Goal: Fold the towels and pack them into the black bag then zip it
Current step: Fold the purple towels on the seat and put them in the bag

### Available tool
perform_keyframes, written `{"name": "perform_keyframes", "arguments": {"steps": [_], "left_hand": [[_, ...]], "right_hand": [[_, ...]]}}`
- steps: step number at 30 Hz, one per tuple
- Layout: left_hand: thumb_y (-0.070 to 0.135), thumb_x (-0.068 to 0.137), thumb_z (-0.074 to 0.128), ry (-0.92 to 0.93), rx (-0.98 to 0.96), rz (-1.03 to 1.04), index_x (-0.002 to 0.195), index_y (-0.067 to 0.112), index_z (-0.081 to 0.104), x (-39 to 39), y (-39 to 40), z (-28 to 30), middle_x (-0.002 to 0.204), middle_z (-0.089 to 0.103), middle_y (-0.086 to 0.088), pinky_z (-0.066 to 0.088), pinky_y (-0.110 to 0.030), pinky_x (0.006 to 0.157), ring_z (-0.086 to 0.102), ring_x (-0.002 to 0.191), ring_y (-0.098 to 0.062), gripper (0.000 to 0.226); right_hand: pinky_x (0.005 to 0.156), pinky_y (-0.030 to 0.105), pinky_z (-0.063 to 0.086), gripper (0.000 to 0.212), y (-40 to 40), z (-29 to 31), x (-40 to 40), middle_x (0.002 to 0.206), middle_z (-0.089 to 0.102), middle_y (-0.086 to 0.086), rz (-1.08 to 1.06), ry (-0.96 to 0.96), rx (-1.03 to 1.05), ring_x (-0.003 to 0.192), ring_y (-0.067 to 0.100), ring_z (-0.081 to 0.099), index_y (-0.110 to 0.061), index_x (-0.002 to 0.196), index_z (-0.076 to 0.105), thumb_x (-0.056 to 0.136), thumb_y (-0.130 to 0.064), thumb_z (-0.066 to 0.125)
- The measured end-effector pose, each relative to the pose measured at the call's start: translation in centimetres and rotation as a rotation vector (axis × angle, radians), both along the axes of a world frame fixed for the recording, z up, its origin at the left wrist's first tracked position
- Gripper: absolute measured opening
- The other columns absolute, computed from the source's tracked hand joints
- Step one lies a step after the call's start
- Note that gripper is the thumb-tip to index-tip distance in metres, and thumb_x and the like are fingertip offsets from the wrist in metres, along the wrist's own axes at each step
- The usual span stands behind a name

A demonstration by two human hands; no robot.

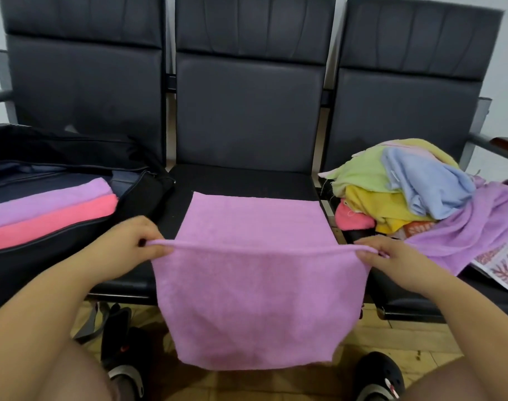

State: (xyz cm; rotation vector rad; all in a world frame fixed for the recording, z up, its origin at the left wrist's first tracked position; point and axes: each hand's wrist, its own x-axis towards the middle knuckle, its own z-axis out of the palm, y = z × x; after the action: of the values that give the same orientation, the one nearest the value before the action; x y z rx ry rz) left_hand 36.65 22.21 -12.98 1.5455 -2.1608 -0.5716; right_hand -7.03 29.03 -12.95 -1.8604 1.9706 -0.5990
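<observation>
A row of black padded seats (247, 111) fills the view. The left hand (131, 244) and right hand (391, 256) each pinch a fold of the pink towel (255, 299), which drapes off the middle seat. The open black bag (73, 235) on the left holds what look like two folded towels (53, 212); loose towels (406, 192) are heaped on the right.

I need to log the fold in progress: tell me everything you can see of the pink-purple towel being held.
The pink-purple towel is plain terry cloth with a hemmed edge, no pattern. Its far part lies flat on the black middle seat; the near part is lifted into a fold, its free end hanging over the seat's front toward the floor. The left hand and right hand each pinch one end of the raised fold line. It touches no other towel.
</observation>
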Motion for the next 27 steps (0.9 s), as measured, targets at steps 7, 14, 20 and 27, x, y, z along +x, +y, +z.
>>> {"name": "perform_keyframes", "arguments": {"steps": [7,14,20,27], "left_hand": [[0.064,0.017,0.087,0.949,0.338,-0.051,0.067,0.026,0.079,0.1,2.8,3.7,0.074,0.074,-0.002,0.055,-0.019,0.053,0.071,0.065,-0.01,0.064],[0.062,0.063,0.075,0.683,0.247,0.106,0.093,0.025,0.076,-0.2,0.1,2.7,0.095,0.074,-0.001,0.048,-0.035,0.085,0.069,0.092,-0.019,0.047],[0.036,0.093,0.057,0.195,0.023,0.328,0.057,0.006,0.056,-1.8,-3.6,1.4,0.042,0.053,-0.002,0.035,-0.026,0.053,0.044,0.042,-0.012,0.047],[0.024,0.099,0.046,0.561,-0.023,0.395,0.088,0.023,0.064,-4.0,-8.5,-0.4,0.092,0.073,-0.004,0.054,-0.035,0.076,0.069,0.079,-0.014,0.021]], "right_hand": [[0.063,0.026,0.058,0.061,1.8,3.7,-0.3,0.103,0.073,0.008,0.075,-1.04,0.186,0.089,0.019,0.071,-0.018,0.089,0.079,0.039,-0.05,0.092],[0.053,0.015,0.047,0.03,-0.3,3.1,0.6,0.081,0.066,0.01,-0.092,-0.76,-0.036,0.067,0.02,0.061,-0.021,0.082,0.076,0.07,-0.048,0.073],[0.045,0.013,0.036,0.03,-4.3,2.2,0.5,0.05,0.056,0.004,-0.235,-0.234,-0.22,0.042,0.008,0.046,-0.021,0.065,0.062,0.094,-0.026,0.057],[0.081,0.042,0.052,0.022,-9.9,-0.1,2.4,0.084,0.071,0.004,-0.359,-0.263,-0.366,0.082,0.022,0.067,-0.007,0.1,0.062,0.098,-0.023,0.048]]}}
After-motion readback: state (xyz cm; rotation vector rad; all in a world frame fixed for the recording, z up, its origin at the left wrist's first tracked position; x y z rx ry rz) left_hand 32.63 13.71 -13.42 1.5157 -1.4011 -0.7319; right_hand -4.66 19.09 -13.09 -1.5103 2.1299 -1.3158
